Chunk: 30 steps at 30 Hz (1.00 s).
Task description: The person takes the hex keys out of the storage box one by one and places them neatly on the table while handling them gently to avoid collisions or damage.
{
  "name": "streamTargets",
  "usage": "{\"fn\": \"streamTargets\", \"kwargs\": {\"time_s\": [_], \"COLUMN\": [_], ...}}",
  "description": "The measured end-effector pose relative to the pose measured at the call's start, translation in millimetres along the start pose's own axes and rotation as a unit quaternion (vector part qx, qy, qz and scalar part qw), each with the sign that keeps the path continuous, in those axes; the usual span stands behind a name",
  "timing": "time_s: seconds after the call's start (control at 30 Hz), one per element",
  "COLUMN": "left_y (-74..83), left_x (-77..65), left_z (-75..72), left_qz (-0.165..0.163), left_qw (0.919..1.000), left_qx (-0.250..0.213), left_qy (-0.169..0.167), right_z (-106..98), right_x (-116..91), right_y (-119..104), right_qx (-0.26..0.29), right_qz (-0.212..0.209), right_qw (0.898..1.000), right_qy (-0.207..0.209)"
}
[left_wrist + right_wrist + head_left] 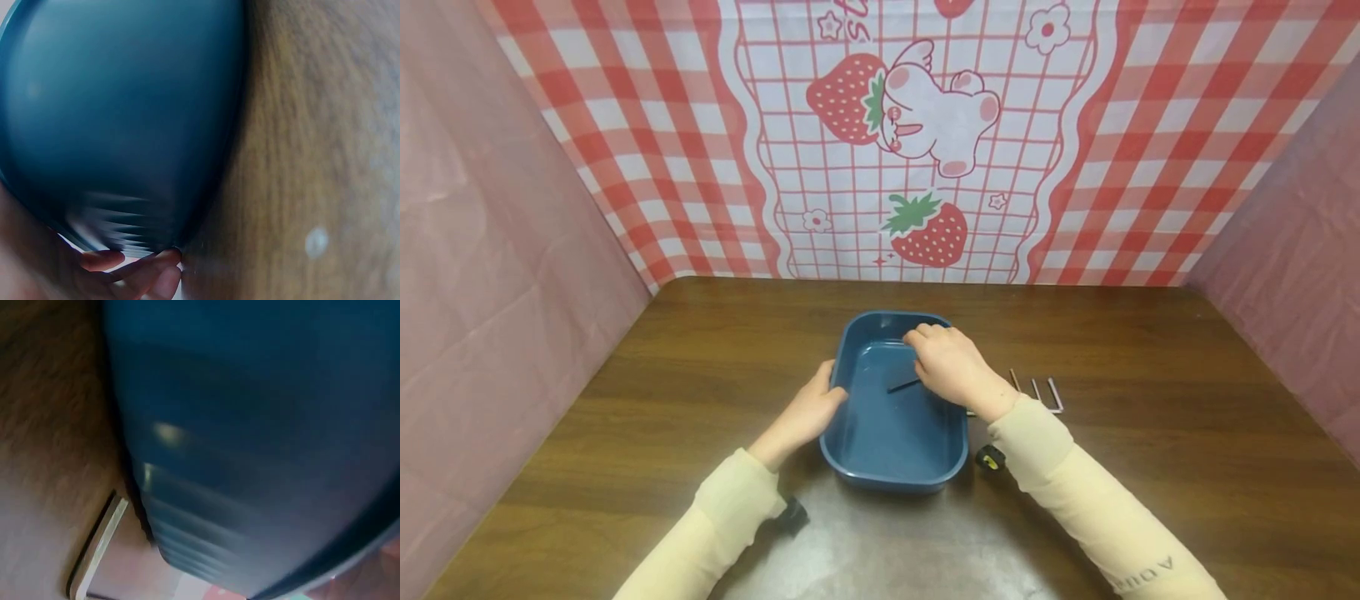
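Note:
A blue rectangular basin [887,442] sits on the wooden table. At its left side my left hand [808,408] grips the rim, thumb inside and fingers against the ribbed outer wall in the left wrist view. My right hand [951,367] reaches over the right rim with curled fingers. A thin dark rod [902,386], perhaps a hex key, sticks out from under this hand, seemingly held; the hand hides its other end. Right of the basin lie several thin metal hex keys [1055,396], partly behind my right wrist. The right wrist view shows one metal bar [100,547] near the basin's wall.
Beside the right cuff is a small black-and-yellow object [991,457]. A black object [792,517] shows by the left cuff. A red-and-white checked cloth [700,167] hangs along the table's back edge, with pink cloths at both sides.

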<state>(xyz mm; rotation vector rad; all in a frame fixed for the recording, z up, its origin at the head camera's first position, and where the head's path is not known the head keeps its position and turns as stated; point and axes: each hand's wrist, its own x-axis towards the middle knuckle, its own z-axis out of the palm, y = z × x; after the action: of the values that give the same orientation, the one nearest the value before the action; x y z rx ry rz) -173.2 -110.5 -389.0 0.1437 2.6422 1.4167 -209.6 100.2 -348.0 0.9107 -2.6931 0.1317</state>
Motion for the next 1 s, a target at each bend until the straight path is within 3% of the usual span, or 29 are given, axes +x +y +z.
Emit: {"fn": "streamTargets", "kwargs": {"time_s": [0.23, 0.6, 1.0], "left_y": [-0.4, 0.8, 0.3], "left_x": [0.3, -0.2, -0.4], "left_z": [0.2, -0.5, -0.8], "left_qz": [-0.001, 0.002, 0.004], "left_qw": [1.0, 0.9999, 0.9999], "left_qx": [-0.005, -0.01, -0.011], "left_qy": [-0.001, -0.006, -0.006], "right_z": [9.4, 20.3, 24.3], "right_x": [3.0, 1.7, -2.9], "right_y": [-6.3, -8.1, -8.8], "right_qx": [-0.042, -0.062, -0.102], "right_qz": [-0.02, 0.0, -0.019], "right_qw": [0.999, 0.994, 0.992], "right_qy": [-0.025, -0.085, -0.067]}}
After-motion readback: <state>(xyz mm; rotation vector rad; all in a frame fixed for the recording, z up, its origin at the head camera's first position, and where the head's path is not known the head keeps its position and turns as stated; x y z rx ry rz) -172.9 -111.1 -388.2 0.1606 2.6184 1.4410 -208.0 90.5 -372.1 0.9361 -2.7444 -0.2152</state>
